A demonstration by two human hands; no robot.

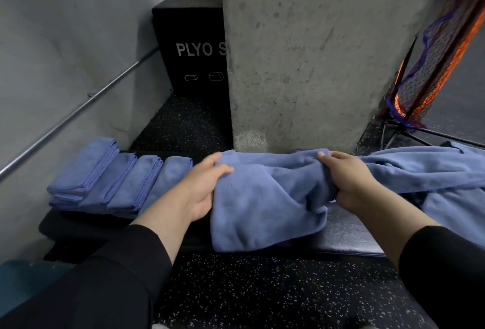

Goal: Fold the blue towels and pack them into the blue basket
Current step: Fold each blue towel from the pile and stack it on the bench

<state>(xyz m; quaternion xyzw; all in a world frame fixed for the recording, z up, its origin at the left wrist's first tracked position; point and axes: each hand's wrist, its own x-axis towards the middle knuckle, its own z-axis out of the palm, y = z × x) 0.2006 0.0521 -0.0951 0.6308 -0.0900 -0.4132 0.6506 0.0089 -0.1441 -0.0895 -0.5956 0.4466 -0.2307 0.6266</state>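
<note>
my left hand [203, 187] grips the left edge of a blue towel [265, 202], thumb on top and fingers curled under the cloth. my right hand [349, 181] pinches a bunched fold at the towel's right side, fingers wrapped round the gathered fabric. the towel lies crumpled between my hands on a black padded bench [349, 237], its near edge hanging over the front of the bench.

to the left on the bench sits a row of folded towels [115, 179], four stacks leaning one on the next, the leftmost close to the grey wall [52, 40]. to the right a heap of unfolded towels [433, 171] spreads across the bench and runs out of view; it touches the towel i hold near my right hand.

a teal shape [18, 284] shows at the lower left corner by my sleeve; i cannot tell whether it is the basket.

behind the bench stands a concrete pillar [315, 53], with a black plyo box [191, 45] to its left and a metal rail [78, 111] along the wall. an orange and purple net [430, 66] leans at the right. the floor [262, 297] is black speckled rubber. both my sleeves are black.
</note>
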